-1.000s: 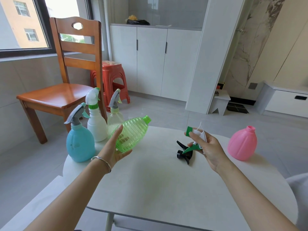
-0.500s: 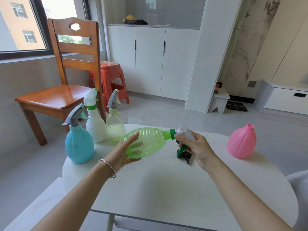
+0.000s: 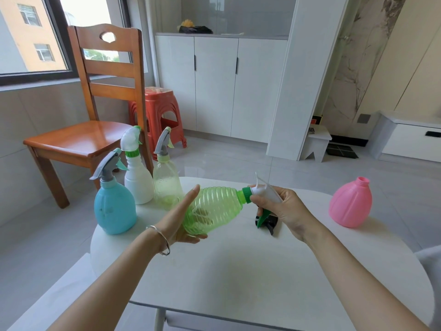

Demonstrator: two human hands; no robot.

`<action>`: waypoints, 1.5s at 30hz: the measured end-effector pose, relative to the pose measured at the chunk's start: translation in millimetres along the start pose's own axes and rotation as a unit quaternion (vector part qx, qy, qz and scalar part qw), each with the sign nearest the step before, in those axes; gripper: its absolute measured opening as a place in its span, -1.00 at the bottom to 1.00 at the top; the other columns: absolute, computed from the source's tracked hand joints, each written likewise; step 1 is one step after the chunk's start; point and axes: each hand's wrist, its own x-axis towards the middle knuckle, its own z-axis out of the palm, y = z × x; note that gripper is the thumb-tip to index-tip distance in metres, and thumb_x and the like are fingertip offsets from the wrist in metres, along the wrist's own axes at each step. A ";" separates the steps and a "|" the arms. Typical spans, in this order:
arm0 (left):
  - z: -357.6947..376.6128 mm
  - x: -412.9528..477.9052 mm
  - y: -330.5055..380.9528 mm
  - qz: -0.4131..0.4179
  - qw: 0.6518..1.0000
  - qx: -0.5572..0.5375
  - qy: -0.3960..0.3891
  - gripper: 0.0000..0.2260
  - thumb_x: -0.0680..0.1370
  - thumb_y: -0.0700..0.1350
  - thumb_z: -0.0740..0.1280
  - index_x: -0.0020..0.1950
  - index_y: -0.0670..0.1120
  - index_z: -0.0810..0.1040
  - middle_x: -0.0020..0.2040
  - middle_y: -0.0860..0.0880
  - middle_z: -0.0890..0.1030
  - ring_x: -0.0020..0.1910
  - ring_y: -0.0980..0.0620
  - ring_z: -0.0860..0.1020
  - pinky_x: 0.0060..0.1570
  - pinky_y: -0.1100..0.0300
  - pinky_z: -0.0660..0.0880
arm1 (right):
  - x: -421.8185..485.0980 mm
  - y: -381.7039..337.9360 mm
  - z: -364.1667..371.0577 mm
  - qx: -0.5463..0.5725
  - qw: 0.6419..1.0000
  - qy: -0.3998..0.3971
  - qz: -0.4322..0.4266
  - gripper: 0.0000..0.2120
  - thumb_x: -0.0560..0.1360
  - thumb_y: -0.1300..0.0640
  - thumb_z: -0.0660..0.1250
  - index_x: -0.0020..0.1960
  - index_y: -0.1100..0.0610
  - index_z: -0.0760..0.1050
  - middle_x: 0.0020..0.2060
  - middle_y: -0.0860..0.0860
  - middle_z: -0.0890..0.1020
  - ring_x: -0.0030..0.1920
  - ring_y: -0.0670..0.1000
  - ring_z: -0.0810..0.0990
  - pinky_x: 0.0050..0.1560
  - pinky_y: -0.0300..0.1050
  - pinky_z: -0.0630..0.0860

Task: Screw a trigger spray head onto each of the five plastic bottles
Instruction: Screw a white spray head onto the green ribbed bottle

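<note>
Where right fingers (image 3: 260, 203) grip it, the sprayer (image 3: 265, 189) meets the bottle (image 3: 216, 206).

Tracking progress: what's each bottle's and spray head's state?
Blue plastic bottle: head on.
White plastic bottle: head on.
Clear plastic bottle: head on.
Green ribbed bottle: sideways in left hand.
White-green trigger head: at green bottle's neck, in right hand.
Pink round bottle: no head.
Black trigger head: lying loose.

Head-worn view, down onto table (image 3: 238, 278)
</note>
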 end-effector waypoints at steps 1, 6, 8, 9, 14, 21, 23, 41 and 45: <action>-0.8 0.3 -0.6 0.019 1.000 0.018 -0.005 -0.37 0.32 0.44 0.24 0.24 0.09 0.40 0.12 -0.08 0.60 -0.20 -0.08 0.65 -0.37 0.15 0.58 | 0.3 0.4 -0.2 0.004 1.000 0.006 0.003 -0.66 0.22 -0.03 0.49 -0.06 0.10 0.65 -0.44 0.06 0.57 -0.39 -0.03 0.56 -0.16 -0.10 0.47; -10.7 5.1 -6.6 0.110 0.988 0.092 -0.056 0.06 -0.02 0.23 0.62 0.39 0.03 0.27 0.31 -0.06 0.48 0.15 0.00 0.58 0.03 0.15 0.58 | 1.8 2.4 -3.3 0.015 0.999 0.042 0.031 -0.72 0.29 0.00 0.47 -0.05 0.10 0.62 -0.49 0.01 0.56 -0.44 -0.09 0.56 -0.29 -0.28 0.50; -8.4 0.2 -3.7 0.083 0.992 0.024 -0.089 -0.08 0.03 0.20 0.61 0.31 0.16 0.27 0.37 -0.08 0.41 0.16 -0.05 0.58 -0.05 0.13 0.59 | 1.3 3.5 -2.8 0.019 0.998 0.044 0.039 -0.75 0.31 0.02 0.46 -0.06 0.09 0.62 -0.50 0.02 0.56 -0.45 -0.09 0.55 -0.31 -0.29 0.50; -5.8 -3.6 -0.3 0.055 0.993 0.004 -0.100 -0.17 0.14 0.28 0.50 0.32 0.19 0.24 0.41 -0.09 0.35 0.17 -0.11 0.57 -0.09 0.07 0.61 | 0.9 4.0 -1.8 0.020 0.998 0.044 0.040 -0.73 0.29 0.00 0.47 -0.06 0.09 0.62 -0.50 0.02 0.55 -0.44 -0.08 0.55 -0.31 -0.27 0.50; -3.8 -6.6 6.3 0.080 0.993 0.065 -0.053 -0.15 0.25 0.33 0.25 0.47 0.09 0.09 0.35 -0.01 0.30 0.19 -0.05 0.51 -0.24 0.21 0.62 | 1.4 5.6 1.9 0.020 0.998 0.047 0.041 -0.63 0.21 -0.07 0.48 -0.06 0.09 0.63 -0.49 0.01 0.57 -0.40 0.00 0.54 -0.25 -0.15 0.50; -6.7 -12.9 5.4 0.011 0.992 0.049 -0.119 0.04 0.15 0.41 0.39 0.50 0.04 0.10 0.44 -0.09 0.36 0.05 -0.07 0.64 -0.14 0.11 0.61 | 1.4 3.9 2.2 0.016 0.998 0.038 0.042 -0.64 0.21 -0.07 0.48 -0.07 0.11 0.62 -0.49 0.01 0.56 -0.42 -0.03 0.54 -0.25 -0.16 0.50; -5.0 -11.4 6.5 0.006 0.992 0.098 -0.082 -0.19 0.28 0.38 0.17 0.47 0.16 0.03 0.47 -0.15 0.25 -0.09 -0.10 0.65 -0.24 0.06 0.63 | 1.3 4.4 3.2 0.013 0.998 0.037 0.043 -0.63 0.20 -0.08 0.49 -0.08 0.11 0.62 -0.49 0.00 0.56 -0.41 -0.02 0.53 -0.24 -0.11 0.48; -19.9 -3.6 -3.8 0.127 0.979 0.148 -0.059 0.09 0.01 0.31 0.57 0.43 -0.01 0.23 0.32 -0.08 0.48 0.20 0.02 0.55 0.23 0.03 0.48 | 2.8 1.2 3.7 0.017 0.997 0.051 0.060 -0.76 0.31 0.00 0.48 -0.09 0.10 0.61 -0.49 0.02 0.56 -0.44 -0.09 0.56 -0.19 -0.15 0.50; -9.7 -11.7 3.5 0.016 0.994 0.042 -0.095 -0.30 0.31 0.43 0.16 0.38 0.21 0.13 0.35 -0.03 0.37 0.05 -0.16 0.63 -0.15 0.01 0.63 | 3.9 3.7 7.1 0.011 0.997 0.052 0.058 -0.87 0.38 0.04 0.46 -0.13 0.07 0.61 -0.49 0.01 0.56 -0.45 -0.08 0.55 -0.17 -0.11 0.46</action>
